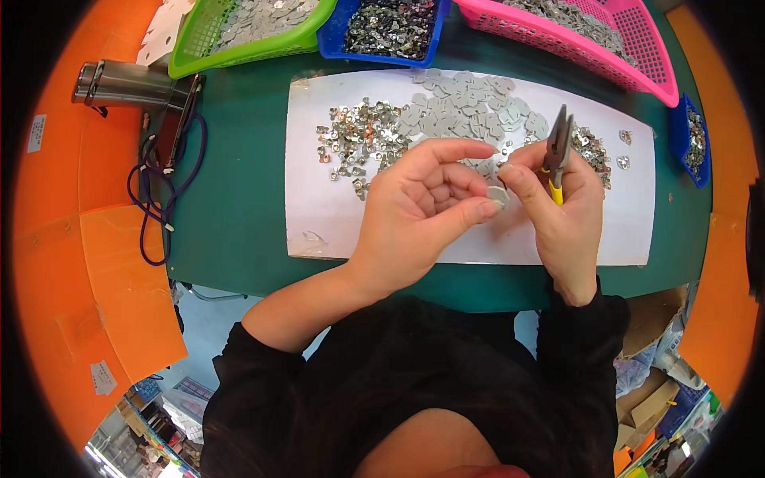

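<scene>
Above the white board (327, 231), my left hand (406, 207) pinches a small grey flat piece (498, 197) between thumb and fingers. Close by, my right hand (570, 231) is closed around pliers (558, 147) with a yellow handle, their dark jaws pointing up and away. Its thumb and fingertip meet near a tiny metal part, too small to make out. Beyond the hands lies a heap of grey flat pieces (470, 103). Small metal clips (362, 135), some with orange bits, are spread to its left. More metal parts (590, 147) lie partly hidden behind my right hand.
Along the far edge of the green table (239, 175) stand a green basket (255, 57), a blue tray (378, 57) and a pink basket (558, 36). A small blue tray (701, 143) is far right. At left are a metal cylinder (131, 84), purple cord (199, 151) and orange panels (123, 295).
</scene>
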`<state>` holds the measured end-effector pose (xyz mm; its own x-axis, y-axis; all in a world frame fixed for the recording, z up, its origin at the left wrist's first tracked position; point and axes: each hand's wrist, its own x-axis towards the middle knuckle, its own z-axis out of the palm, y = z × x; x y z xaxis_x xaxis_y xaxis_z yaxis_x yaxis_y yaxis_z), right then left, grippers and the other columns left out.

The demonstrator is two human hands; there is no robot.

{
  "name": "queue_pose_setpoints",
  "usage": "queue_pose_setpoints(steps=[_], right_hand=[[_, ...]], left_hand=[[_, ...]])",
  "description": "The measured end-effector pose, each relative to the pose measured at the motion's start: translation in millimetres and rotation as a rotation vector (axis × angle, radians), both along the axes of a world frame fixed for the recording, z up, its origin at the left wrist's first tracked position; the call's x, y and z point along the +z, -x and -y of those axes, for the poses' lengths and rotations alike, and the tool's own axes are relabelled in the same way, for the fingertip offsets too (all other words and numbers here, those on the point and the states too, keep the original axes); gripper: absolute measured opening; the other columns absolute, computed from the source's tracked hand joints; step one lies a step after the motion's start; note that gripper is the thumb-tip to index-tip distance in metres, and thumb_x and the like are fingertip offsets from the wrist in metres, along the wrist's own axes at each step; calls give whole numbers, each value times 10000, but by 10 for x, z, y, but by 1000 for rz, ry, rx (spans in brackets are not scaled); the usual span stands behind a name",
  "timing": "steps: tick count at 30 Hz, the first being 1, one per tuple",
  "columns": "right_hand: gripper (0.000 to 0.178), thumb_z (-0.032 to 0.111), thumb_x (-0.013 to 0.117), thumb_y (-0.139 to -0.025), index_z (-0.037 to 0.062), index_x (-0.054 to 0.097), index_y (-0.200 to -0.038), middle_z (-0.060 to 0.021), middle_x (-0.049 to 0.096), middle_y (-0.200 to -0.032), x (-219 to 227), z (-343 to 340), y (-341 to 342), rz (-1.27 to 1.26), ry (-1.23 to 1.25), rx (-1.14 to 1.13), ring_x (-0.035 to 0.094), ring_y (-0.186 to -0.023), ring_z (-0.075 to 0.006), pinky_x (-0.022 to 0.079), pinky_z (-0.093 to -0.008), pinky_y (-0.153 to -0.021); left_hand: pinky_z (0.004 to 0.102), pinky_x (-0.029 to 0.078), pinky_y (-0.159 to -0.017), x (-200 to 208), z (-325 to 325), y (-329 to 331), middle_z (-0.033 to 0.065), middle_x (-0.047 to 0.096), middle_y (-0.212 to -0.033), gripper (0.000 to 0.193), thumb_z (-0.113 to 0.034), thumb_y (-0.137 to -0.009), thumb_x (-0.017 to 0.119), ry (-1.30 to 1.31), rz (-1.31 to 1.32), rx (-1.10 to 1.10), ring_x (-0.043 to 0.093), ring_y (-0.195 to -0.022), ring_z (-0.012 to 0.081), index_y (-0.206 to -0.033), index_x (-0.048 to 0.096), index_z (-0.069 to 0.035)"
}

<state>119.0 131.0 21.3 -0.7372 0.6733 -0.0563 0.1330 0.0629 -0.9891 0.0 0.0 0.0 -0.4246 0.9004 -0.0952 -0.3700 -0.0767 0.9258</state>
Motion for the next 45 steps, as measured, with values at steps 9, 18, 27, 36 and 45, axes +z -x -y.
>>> queue_pose_setpoints(steps=[9, 18, 27, 36, 45], right_hand=[[113, 60, 731, -850, -17, 655, -880, -22, 652, -777, 0, 19, -20, -113, 38, 51, 572, -688, -63, 455, -210, -624], [122, 77, 733, -861, -16, 656, -873, -16, 633, -734, 8, 80, 21, -68, 11, 5, 558, -658, -50, 432, -198, -588], [141, 101, 741, -867, -8, 652, -859, -7, 633, -721, 20, 84, -23, -32, 150, 0, 548, -649, -39, 418, -188, -579], [116, 91, 689, -895, 13, 608, -864, -29, 628, -800, 60, 110, -44, -44, 188, 64, 560, -729, -86, 440, -227, -679], [141, 52, 776, -786, 7, 690, -887, -58, 675, -824, -9, 98, -64, -211, -73, 33, 623, -761, -128, 474, -245, -681]], left_hand=[[261, 542, -784, -8, 11, 79, 98, 658, -935, 419, 34, -878, 664, -14, 301, -54, 658, -849, 136, -1270, 514, 26], [249, 531, -817, -34, 20, 30, 85, 648, -959, 409, 49, -876, 660, -25, 205, -4, 651, -892, 126, -1258, 517, 37], [209, 511, -779, -95, 29, -70, 51, 638, -957, 346, 73, -862, 672, -61, -104, 98, 615, -879, 79, -1199, 607, 24], [235, 535, -754, -134, 17, -79, 76, 661, -966, 296, 60, -856, 686, -94, -52, 159, 639, -860, 108, -1145, 649, 10], [267, 543, -653, -55, 62, 11, 89, 722, -865, 225, 37, -771, 744, -151, -790, 284, 692, -754, 201, -982, 728, -39]])
